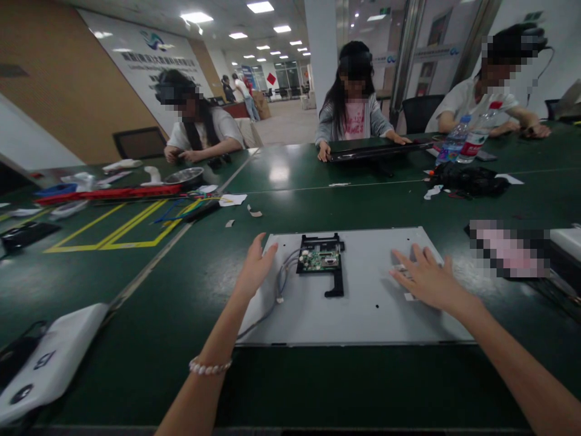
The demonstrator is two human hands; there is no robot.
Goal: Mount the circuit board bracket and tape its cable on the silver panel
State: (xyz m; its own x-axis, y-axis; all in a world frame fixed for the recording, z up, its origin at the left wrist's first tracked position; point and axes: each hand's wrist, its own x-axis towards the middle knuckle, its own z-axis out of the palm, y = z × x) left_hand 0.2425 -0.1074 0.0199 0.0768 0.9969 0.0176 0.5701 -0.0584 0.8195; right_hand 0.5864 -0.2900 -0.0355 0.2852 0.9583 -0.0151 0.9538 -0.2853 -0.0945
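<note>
A pale flat panel lies on the green tabletop. The right hand is spread over its right side; the left hand, thumb and fingers parted, is at its left edge, contact unclear. Farther back on the panel, a black bracket frames a circuit board. Across the tabletop, a person grips a dark slab.
</note>
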